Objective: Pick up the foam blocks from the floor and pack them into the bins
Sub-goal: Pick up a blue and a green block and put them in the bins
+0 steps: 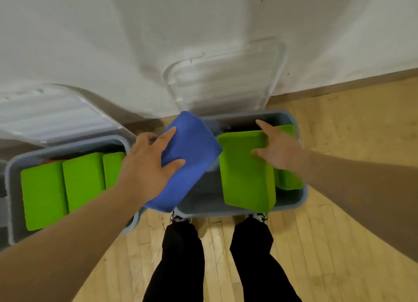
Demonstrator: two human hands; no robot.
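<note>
Head view looks down on a blue foam block (192, 159) held tilted in the air above the near-left corner of the right bin (226, 212), partly over the gap between the two bins. The left hand (149, 166) has it in a wide grip across one broad face, thumb on the near side and fingers spread over the far side, likely to steer it down into the open space at that bin's left side. In the same bin, a green block (246, 177) stands on edge, leaning. The right hand (278, 148) rests on its far end with straight, spread fingers, gripping nothing, apparently holding it aside to keep room. Another green block (288, 179) lies against the bin's right wall. The left bin (11, 188) already carries three green blocks (81, 179) packed side by side on edge. Both forearms reach forward and down, the left crossing over the left bin's right edge. Both bins sit on the wooden floor (339, 143) against the wall, with two clear lids (221, 80) leaning behind them. No loose blocks show on the floor here.
</note>
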